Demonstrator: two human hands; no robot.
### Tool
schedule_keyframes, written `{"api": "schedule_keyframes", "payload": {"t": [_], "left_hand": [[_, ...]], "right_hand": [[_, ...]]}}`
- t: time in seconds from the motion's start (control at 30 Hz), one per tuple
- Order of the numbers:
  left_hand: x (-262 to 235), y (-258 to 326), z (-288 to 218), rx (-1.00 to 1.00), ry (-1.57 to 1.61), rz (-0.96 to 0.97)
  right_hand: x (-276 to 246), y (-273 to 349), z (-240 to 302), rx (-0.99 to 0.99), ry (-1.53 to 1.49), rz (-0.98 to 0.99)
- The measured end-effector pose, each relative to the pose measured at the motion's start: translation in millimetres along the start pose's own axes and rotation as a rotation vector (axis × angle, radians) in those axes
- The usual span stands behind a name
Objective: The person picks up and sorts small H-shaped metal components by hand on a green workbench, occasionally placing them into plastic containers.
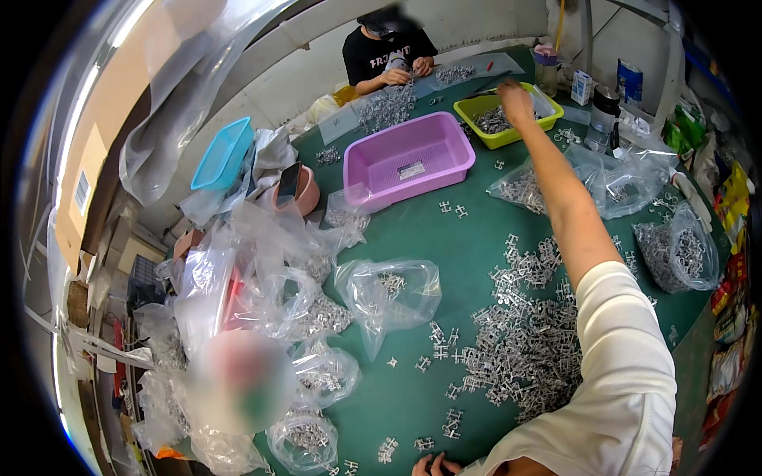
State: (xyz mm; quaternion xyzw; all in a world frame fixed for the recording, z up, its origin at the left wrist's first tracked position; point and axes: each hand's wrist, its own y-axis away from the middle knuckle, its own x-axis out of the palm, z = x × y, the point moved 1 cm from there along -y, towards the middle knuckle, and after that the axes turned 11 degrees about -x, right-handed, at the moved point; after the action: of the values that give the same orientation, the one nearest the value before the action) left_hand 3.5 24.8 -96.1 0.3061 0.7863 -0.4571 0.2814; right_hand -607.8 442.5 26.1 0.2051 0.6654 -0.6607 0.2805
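The right hand [516,101] is stretched far out over the green tray [556,120], fingers curled down into the small metal parts [492,120] lying in it; whether they pinch any part cannot be told from here. The white sleeve [627,373] covers the upper arm. The left hand [432,466] shows only as fingertips at the lower edge, well short of the tray, resting on the green table [413,230]; its grip cannot be told.

Just left of the tray stands a purple basket [409,157], with a label lying inside. Nearer than the tray, between it and the sleeve, a big heap of metal clips [524,341] spreads over the table. Clear bags [389,293] with more clips lie left of that heap, and two fuller bags [679,254] sit right of it. Beyond the tray, at the far side of the table, another person [389,51] in a black shirt works over a pile of parts [389,105]. A blue basket [224,155] sits far left of the purple one.
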Motion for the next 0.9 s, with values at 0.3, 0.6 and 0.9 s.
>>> {"api": "schedule_keyframes", "payload": {"t": [0.3, 0.6, 0.9], "left_hand": [[2, 5, 5, -0.004, 0.013, 0.006], [-1, 5, 9, 0.013, -0.053, 0.060], [-4, -2, 0, 0.016, -0.036, 0.054]], "right_hand": [[-27, 36, -81, 0.241, 0.071, 0.226], [-22, 50, -110, 0.340, 0.301, 0.271], [-28, 50, -99, 0.379, 0.455, 0.395]]}}
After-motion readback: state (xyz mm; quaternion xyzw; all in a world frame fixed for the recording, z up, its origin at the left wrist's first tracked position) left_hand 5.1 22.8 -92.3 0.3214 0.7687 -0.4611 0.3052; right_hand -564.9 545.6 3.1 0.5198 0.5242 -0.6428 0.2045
